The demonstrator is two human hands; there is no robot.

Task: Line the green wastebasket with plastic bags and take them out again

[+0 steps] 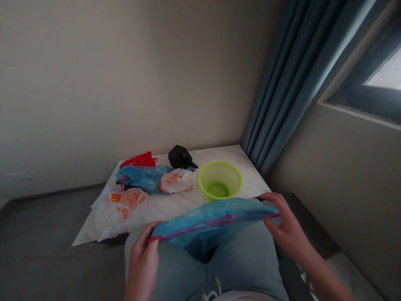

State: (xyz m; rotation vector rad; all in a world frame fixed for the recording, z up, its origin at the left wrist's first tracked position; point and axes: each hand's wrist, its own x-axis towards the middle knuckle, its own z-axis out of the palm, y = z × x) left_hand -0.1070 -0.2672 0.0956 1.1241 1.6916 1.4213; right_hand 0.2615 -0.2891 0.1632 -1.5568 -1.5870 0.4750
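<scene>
A thin blue plastic drawstring bag (216,213) is stretched sideways above my lap, with a red-purple drawstring along its edge. My left hand (145,253) pinches its left end, where a bit of red string shows. At the opposite end, my right hand (283,221) grips the corner between thumb and fingers. Just beyond the bag stands a light green mesh basket (220,167), with nothing visible inside. To its left lie a crumpled white bag with orange print (178,181) and another blue bag (145,177).
The white marble-patterned table (247,177) meets the wall. On it are a black knotted bag (180,156), a red bag (139,159) and a larger white bag with orange print (125,205). A blue curtain (291,75) hangs at the right, near a window (372,79).
</scene>
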